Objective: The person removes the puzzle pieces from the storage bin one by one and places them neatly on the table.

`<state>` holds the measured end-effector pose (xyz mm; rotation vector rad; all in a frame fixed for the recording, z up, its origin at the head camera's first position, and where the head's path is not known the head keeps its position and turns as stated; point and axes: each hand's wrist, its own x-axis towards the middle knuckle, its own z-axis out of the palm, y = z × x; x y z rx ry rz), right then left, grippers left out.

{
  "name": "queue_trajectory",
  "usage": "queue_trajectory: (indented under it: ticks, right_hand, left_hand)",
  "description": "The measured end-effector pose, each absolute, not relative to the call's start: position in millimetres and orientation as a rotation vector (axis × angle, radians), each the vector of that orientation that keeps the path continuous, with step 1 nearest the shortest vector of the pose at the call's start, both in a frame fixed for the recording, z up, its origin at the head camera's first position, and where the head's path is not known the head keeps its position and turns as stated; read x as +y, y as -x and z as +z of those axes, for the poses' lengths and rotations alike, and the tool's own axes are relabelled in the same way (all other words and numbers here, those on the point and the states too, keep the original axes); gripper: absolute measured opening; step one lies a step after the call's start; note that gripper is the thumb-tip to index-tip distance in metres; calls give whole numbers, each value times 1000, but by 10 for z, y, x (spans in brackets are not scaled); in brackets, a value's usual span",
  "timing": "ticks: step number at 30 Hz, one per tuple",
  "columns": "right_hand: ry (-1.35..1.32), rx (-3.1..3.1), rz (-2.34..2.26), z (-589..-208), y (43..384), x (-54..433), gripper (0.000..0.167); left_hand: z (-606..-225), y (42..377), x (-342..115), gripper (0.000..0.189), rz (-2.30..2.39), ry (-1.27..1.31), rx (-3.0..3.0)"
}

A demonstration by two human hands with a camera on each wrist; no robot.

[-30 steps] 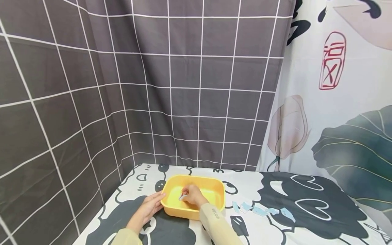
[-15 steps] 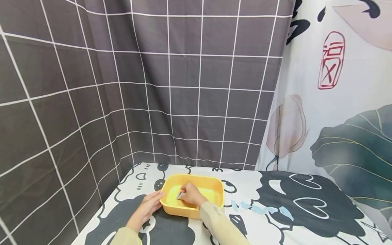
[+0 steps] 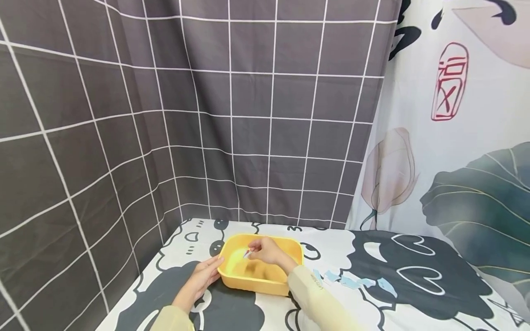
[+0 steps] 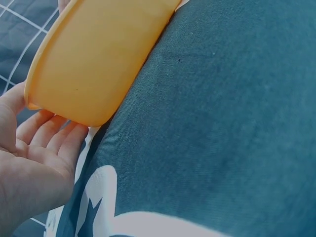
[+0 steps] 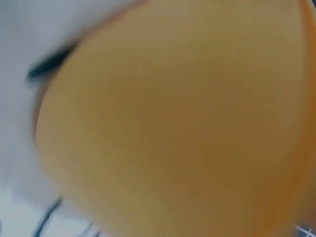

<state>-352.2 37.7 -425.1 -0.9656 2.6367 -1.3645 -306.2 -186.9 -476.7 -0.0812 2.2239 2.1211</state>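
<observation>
Pinching a small slip [image 3: 247, 253] above the yellow tub [image 3: 265, 284], the right hand [image 3: 268, 251] hovers over the tub's middle. The left hand [image 3: 204, 276], fingers straight, presses flat against the tub's left wall [image 4: 94, 64]. Right of the tub, near it, pale blue slips [image 3: 352, 281] lie in a row on the patterned table [image 3: 414, 276].

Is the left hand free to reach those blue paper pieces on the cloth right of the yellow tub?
Probably not directly: the left hand rests against the yellow tub, and tub plus right hand lie between it and the blue pieces.
</observation>
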Motion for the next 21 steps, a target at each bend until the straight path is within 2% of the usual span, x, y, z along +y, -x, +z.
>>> queue_trajectory:
  ticks: [5,13,21]
  right_hand:
    - [871,2720,-1326,-4121,3478,535,34]
    - [744,2819,-1470,-4139,3496,1008,36]
    - [615,2949,-1519,-4067,3386,1766,38]
  left_hand:
    - [-4753,3084,-1911,65,2136,63,2225]
    - [-4764,3075,-1953,79,2105,-4,2212]
    - [-4743,3052,-1876,68,2090,63,2210]
